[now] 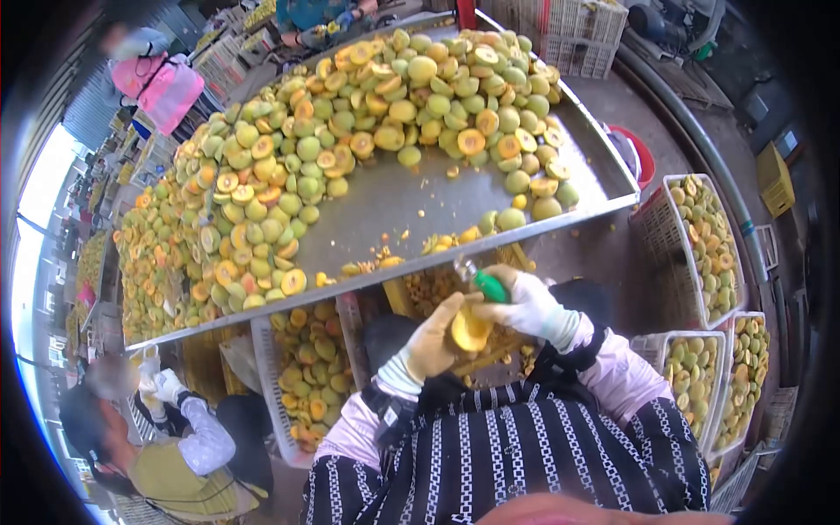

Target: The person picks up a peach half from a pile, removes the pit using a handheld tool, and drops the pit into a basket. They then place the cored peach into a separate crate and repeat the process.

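My left hand (430, 339), in a tan and white glove, is closed on a halved yellow fruit (471, 330), whose hollow cut side shows. My right hand (531, 306), in a white glove, grips the green handle of a tool (490, 286). The tool's metal end points up and left, close to the table's front edge. Both hands are close together, just in front of the metal table (376, 210), above a yellow crate (398, 297) with fruit pieces inside. Whole and halved fruits (420, 70) are heaped on the table.
White crates of fruit stand at the right (669, 219) and lower right (643, 346), another (267, 376) left of my arms. A co-worker (188, 464) sits at lower left; another in pink (157, 83) stands upper left. A red bucket (646, 162) is behind the table's right corner.
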